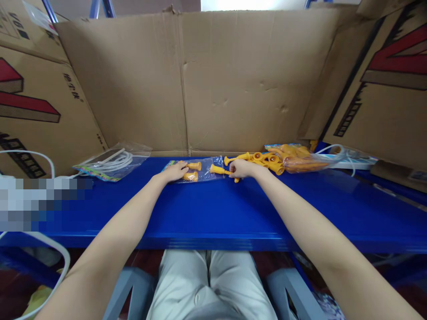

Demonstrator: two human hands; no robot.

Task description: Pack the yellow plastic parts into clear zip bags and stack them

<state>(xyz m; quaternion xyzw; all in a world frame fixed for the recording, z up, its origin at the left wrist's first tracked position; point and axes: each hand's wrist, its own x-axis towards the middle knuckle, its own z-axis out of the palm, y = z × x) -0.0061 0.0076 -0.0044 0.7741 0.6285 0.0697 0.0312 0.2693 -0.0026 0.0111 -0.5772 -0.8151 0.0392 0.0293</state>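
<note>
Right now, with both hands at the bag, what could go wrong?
1. The thin, clear plastic bag could slide or crumple if the left hand lifts off it.
2. The flared, yellow plastic piece at the right hand's fingertips might snag the bag's right end.
3. Loose yellow plastic pieces beside that hand could get knocked and roll.

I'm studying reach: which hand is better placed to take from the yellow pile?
Probably the right hand: it is beside the pile, though it holds a piece. The left hand lies farther off, on the bag.
</note>
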